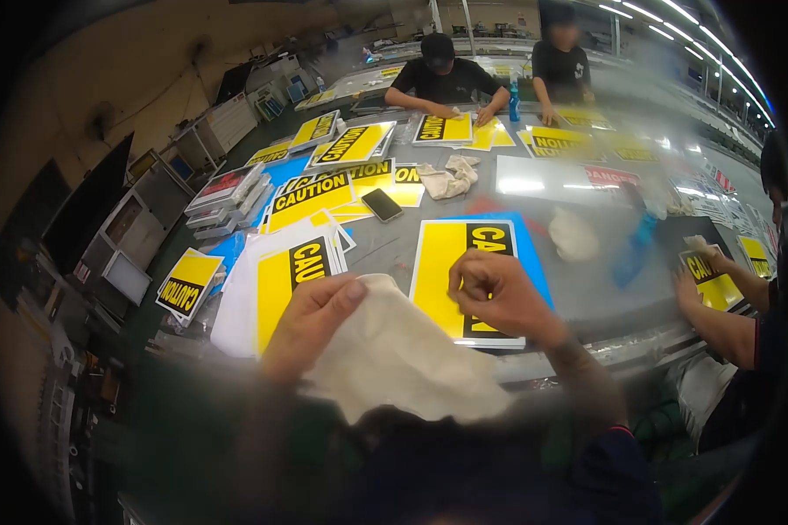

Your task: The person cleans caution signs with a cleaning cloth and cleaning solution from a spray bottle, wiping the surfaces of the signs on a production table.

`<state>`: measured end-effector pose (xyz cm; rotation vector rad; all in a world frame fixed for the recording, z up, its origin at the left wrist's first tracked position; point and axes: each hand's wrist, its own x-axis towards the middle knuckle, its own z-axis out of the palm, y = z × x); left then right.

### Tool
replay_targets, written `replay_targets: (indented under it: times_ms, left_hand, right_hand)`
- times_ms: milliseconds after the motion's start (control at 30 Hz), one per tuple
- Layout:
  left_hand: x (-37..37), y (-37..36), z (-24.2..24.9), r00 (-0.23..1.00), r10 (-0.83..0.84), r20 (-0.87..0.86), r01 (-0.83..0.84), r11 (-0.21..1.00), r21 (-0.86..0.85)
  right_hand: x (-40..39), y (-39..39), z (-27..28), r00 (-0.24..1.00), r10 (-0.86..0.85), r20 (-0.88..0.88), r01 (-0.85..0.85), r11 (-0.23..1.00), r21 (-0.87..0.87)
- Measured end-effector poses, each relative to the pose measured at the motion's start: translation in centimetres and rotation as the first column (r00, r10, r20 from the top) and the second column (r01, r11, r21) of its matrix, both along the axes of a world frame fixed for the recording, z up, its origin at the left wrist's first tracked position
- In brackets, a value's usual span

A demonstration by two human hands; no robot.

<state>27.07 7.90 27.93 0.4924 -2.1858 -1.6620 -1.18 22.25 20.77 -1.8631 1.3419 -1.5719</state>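
My left hand (311,325) pinches the upper edge of a cream cloth (403,354), which hangs down over the table's near edge. Above a yellow and black caution sign (438,276), my right hand (503,293) is raised with its fingers curled together; whatever they may hold is too small to make out. That sign lies on a blue sheet (534,271). Another caution sign (276,293) lies beside it on the left, partly behind my left hand and on white sheets.
A phone (382,206), a crumpled cloth (448,178) and stacked caution signs (355,143) lie farther back. Two people stand or lean across the table, near a blue spray bottle (514,101). At the right, a co-worker's hands touch another sign (714,280).
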Motion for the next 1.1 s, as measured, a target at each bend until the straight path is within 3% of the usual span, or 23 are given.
replay_targets:
  times_ms: [67,100,133,233,300,367,433,500,533,567,600,633,667,700,733,800,867,933,1000,1033,1100]
  left_hand:
    - [-0.8,3.3,-0.3,1.000,0.014,-0.016,-0.017,0.976,-0.217]
    - [-1.6,5.8,-0.2,0.997,-0.056,-0.051,0.034,0.932,-0.362]
    - [-2.2,7.2,-0.1,0.991,-0.133,0.016,0.130,0.928,-0.348]
    - [-3.1,7.4,0.1,0.968,-0.212,0.132,0.237,0.947,-0.215]
    - [-3.3,5.6,0.2,0.966,-0.235,0.111,0.231,0.972,0.049]
    - [-3.0,3.6,-0.6,0.976,-0.134,0.174,0.090,0.966,0.241]
    - [-3.2,2.8,-1.1,0.977,-0.046,0.207,-0.026,0.942,0.335]
    - [-3.7,3.1,-1.2,0.993,-0.076,0.093,0.045,0.952,0.303]
    - [-4.0,3.5,-1.5,0.995,-0.096,0.033,0.082,0.955,0.286]
    - [-4.3,4.5,-2.3,0.995,-0.099,-0.008,0.100,0.991,0.089]
    - [-3.2,6.0,-2.1,0.973,-0.149,0.179,0.171,0.979,-0.114]
    - [-3.3,8.0,-1.6,0.898,-0.358,0.258,0.417,0.880,-0.229]
    - [-3.3,9.9,-3.7,0.875,-0.477,0.082,0.477,0.824,-0.307]
    - [-3.2,10.6,-3.5,0.817,-0.563,0.124,0.555,0.710,-0.434]
    - [-3.0,11.0,-3.2,0.794,-0.546,0.265,0.601,0.644,-0.473]
    - [-2.2,9.7,-3.9,0.860,-0.503,0.085,0.510,0.845,-0.163]
    - [-1.6,8.1,-3.7,0.969,-0.246,-0.007,0.226,0.900,-0.372]
    - [-2.5,8.1,-6.8,0.952,0.101,-0.289,-0.180,0.948,-0.262]
    - [-5.2,8.6,-7.7,0.924,0.119,-0.363,-0.229,0.933,-0.277]
    - [-6.4,8.9,-8.0,0.907,0.128,-0.400,-0.255,0.925,-0.281]
    - [-7.6,9.2,-9.1,0.901,0.107,-0.420,-0.147,0.987,-0.064]
  right_hand:
    - [0.8,-0.1,-0.9,0.958,-0.273,-0.089,0.267,0.961,-0.072]
    - [2.3,1.4,0.9,0.986,-0.163,0.037,0.158,0.981,0.116]
    - [2.2,2.2,1.4,0.993,0.042,0.115,-0.071,0.963,0.259]
    - [1.3,3.2,-1.2,0.877,0.369,0.309,-0.440,0.874,0.205]
    - [-0.6,4.7,-3.1,0.803,0.376,0.463,-0.549,0.768,0.329]
    - [-0.6,5.2,-3.3,0.816,0.365,0.449,-0.532,0.777,0.336]
    - [0.5,5.5,-2.7,0.864,0.351,0.362,-0.465,0.832,0.302]
    - [1.2,4.5,-2.7,0.991,0.092,-0.097,-0.054,0.941,0.334]
    - [1.6,3.9,-2.7,0.945,-0.063,-0.322,0.158,0.948,0.277]
    - [3.1,3.2,-2.9,0.889,-0.356,-0.287,0.396,0.914,0.093]
    - [3.4,2.6,-3.1,0.901,-0.411,-0.137,0.420,0.906,0.044]
    - [3.1,1.9,-4.3,0.927,-0.358,0.116,0.354,0.934,0.054]
    - [2.6,1.4,-5.0,0.892,-0.279,0.355,0.284,0.958,0.040]
    - [2.5,1.5,-4.8,0.882,-0.229,0.412,0.250,0.968,0.004]
    - [2.8,1.6,-4.6,0.812,-0.138,0.567,0.169,0.986,-0.002]
    - [2.9,2.1,-4.0,0.850,-0.109,0.515,0.192,0.975,-0.109]
    - [2.2,2.3,-5.2,0.773,-0.002,0.635,0.070,0.994,-0.082]
    - [2.5,2.5,-5.3,0.664,0.081,0.743,-0.008,0.995,-0.100]
    - [3.9,3.2,-4.5,0.533,0.139,0.834,-0.038,0.989,-0.140]
    - [3.8,3.2,-4.8,0.545,0.161,0.823,-0.080,0.987,-0.140]
    - [3.3,3.4,-5.7,0.563,0.204,0.801,-0.166,0.977,-0.133]
